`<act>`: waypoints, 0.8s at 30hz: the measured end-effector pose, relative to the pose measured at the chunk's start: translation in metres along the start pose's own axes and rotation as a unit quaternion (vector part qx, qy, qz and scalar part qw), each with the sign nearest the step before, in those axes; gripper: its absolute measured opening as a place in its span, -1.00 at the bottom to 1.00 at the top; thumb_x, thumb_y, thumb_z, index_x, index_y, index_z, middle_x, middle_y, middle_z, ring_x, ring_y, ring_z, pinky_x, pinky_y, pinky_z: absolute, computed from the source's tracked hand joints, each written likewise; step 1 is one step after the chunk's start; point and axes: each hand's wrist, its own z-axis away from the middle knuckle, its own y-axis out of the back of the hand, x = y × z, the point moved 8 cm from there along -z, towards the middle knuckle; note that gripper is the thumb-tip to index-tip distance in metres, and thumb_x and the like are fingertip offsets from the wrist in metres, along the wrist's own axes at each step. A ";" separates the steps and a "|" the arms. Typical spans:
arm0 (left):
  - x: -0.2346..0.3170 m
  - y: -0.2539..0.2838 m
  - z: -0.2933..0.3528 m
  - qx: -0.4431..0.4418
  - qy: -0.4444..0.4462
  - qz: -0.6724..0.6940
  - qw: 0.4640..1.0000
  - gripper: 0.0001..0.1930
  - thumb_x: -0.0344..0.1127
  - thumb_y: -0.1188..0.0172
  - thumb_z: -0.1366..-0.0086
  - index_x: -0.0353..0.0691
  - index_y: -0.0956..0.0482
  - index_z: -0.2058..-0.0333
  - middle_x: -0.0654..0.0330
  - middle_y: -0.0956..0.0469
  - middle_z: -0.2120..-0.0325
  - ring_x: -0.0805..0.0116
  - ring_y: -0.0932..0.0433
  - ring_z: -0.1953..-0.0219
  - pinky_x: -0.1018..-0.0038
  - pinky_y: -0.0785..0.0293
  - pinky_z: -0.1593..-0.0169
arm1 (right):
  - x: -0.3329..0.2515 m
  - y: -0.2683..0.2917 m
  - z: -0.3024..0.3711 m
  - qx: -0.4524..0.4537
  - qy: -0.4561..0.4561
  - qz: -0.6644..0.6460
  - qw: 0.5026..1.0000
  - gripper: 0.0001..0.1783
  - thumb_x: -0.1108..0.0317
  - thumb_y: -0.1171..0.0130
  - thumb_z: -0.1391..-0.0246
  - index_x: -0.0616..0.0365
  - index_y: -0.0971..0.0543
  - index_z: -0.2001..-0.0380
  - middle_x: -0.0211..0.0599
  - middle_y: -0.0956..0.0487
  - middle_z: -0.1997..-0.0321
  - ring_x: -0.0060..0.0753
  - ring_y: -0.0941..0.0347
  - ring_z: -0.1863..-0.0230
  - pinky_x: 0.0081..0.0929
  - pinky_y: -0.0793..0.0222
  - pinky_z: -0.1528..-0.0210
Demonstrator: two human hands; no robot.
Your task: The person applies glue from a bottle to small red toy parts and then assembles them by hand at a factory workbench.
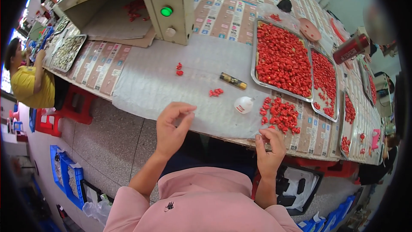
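Note:
My left hand [171, 129] is raised over the front edge of the table, its thumb and index tip drawn together in a pinch. Whatever lies between those tips is too small to make out. To the right, my right hand [271, 150] pinches in the same way at the table edge, just below a loose pile of small shiny red pieces [283, 115]. A small white rounded bottle [244, 105] stands between the hands, farther in. Beyond it lies a dark and gold cylinder [233, 80]. Two small red clusters, one nearer [216, 92] and one farther [179, 69], rest on the white sheet [150, 77].
Metal trays of red pieces, a large one [254, 66] and a narrower one [337, 99], fill the right side. A metal machine with red and green lights [169, 30] stands at the back left. A person in yellow [34, 81] sits far left, near red stools [79, 105].

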 end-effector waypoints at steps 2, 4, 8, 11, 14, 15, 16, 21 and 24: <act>0.007 0.020 -0.016 0.046 -0.085 -0.122 0.988 -0.79 -0.55 -0.19 -0.02 -0.23 -0.58 0.30 0.17 -0.51 0.27 0.38 -0.46 0.31 0.55 -0.37 0.24 | -0.007 -0.007 -0.004 -0.003 0.030 0.033 0.999 -0.78 0.55 -0.24 0.14 0.25 -0.56 0.32 -0.18 -0.51 0.29 -0.27 -0.45 0.30 -0.46 -0.38 0.26; 0.005 0.031 -0.036 0.074 -0.094 -0.168 0.979 -0.77 -0.53 -0.20 -0.02 -0.22 -0.57 0.28 0.17 -0.51 0.28 0.34 -0.45 0.28 0.53 -0.38 0.24 | -0.008 -0.015 -0.009 -0.008 0.036 0.048 0.998 -0.74 0.54 -0.24 0.15 0.25 -0.55 0.29 -0.16 -0.50 0.25 -0.20 -0.43 0.23 -0.39 -0.35 0.17; 0.003 0.046 -0.072 0.118 -0.111 -0.279 0.947 -0.71 -0.44 -0.25 -0.02 -0.20 -0.54 0.21 0.17 -0.50 0.32 0.25 -0.41 0.18 0.42 -0.38 0.20 | -0.013 -0.028 -0.015 -0.008 0.060 0.088 0.994 -0.61 0.50 -0.23 0.15 0.25 -0.49 0.15 -0.08 -0.44 0.10 -0.05 -0.33 0.02 -0.23 -0.22 -0.05; 0.001 0.039 -0.089 0.103 -0.136 -0.328 0.929 -0.69 -0.38 -0.28 -0.01 -0.21 -0.52 0.21 0.15 -0.49 0.34 0.20 -0.39 0.19 0.35 -0.35 0.15 | -0.011 -0.035 -0.018 -0.013 0.046 0.090 0.995 -0.51 0.48 -0.24 0.15 0.26 -0.43 0.06 -0.05 -0.41 0.03 -0.03 -0.28 -0.04 -0.22 -0.18 -0.10; -0.001 0.032 -0.098 0.079 -0.140 -0.357 0.920 -0.69 -0.37 -0.28 0.01 -0.23 -0.52 0.22 0.13 -0.49 0.35 0.16 -0.40 0.22 0.31 -0.33 0.12 | -0.006 -0.042 -0.024 -0.014 0.024 0.089 0.996 -0.42 0.46 -0.25 0.16 0.26 -0.36 -0.01 -0.02 -0.39 -0.01 -0.02 -0.27 -0.07 -0.22 -0.16 -0.13; -0.002 0.031 -0.101 0.076 -0.142 -0.355 0.921 -0.69 -0.37 -0.28 0.01 -0.23 -0.52 0.22 0.13 -0.49 0.35 0.16 -0.40 0.22 0.31 -0.33 0.12 | -0.005 -0.044 -0.026 -0.010 0.023 0.091 0.996 -0.42 0.46 -0.25 0.16 0.26 -0.36 -0.01 -0.02 -0.39 -0.01 -0.02 -0.27 -0.07 -0.22 -0.16 -0.13; -0.002 0.030 -0.103 0.074 -0.155 -0.357 0.918 -0.71 -0.39 -0.28 0.02 -0.24 -0.53 0.26 0.13 -0.49 0.37 0.15 -0.40 0.25 0.31 -0.33 0.13 | -0.005 -0.047 -0.028 -0.011 0.026 0.087 0.996 -0.40 0.45 -0.26 0.16 0.25 -0.35 -0.03 -0.02 -0.39 -0.01 -0.02 -0.27 -0.07 -0.21 -0.15 -0.13; -0.006 0.020 -0.110 0.036 -0.170 -0.352 0.920 -0.82 -0.47 -0.25 0.05 -0.26 -0.53 0.39 0.14 -0.50 0.43 0.16 -0.42 0.34 0.32 -0.35 0.19 | -0.009 -0.053 -0.036 0.002 0.044 0.116 0.992 -0.34 0.41 -0.30 0.19 0.22 -0.33 -0.06 -0.03 -0.40 -0.02 -0.02 -0.28 -0.07 -0.20 -0.15 -0.12; -0.004 0.014 -0.103 0.027 -0.189 -0.342 0.920 -0.86 -0.54 -0.22 0.05 -0.27 -0.52 0.44 0.15 -0.49 0.45 0.20 -0.42 0.39 0.37 -0.38 0.26 | -0.011 -0.059 -0.040 0.005 0.050 0.116 0.992 -0.36 0.40 -0.31 0.20 0.22 -0.36 -0.03 -0.06 -0.44 0.04 -0.05 -0.33 -0.01 -0.20 -0.18 -0.07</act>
